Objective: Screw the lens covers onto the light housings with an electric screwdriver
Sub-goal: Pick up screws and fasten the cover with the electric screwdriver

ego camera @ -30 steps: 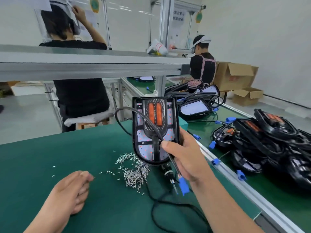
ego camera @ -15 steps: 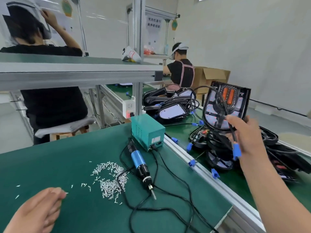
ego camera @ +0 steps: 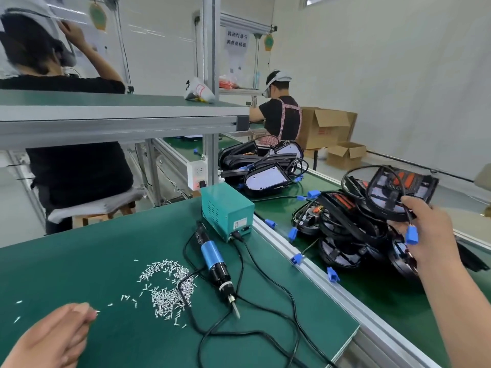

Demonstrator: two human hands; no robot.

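The right hand (ego camera: pixel 425 232) clamps its fingers on a black light housing's (ego camera: pixel 396 192) lower edge above a pile of housings (ego camera: pixel 342 229), while the left hand (ego camera: pixel 53 338) rests, fingers loosely curled, on the green mat (ego camera: pixel 79 261), with screws (ego camera: pixel 167 288) and screwdriver (ego camera: pixel 214 264) beyond its fingertips.

Our right hand (ego camera: pixel 427 232) with the black orange-lensed plastic light housing (ego camera: pixel 414 187), now down over the heap of black housings (ego camera: pixel 342 227).
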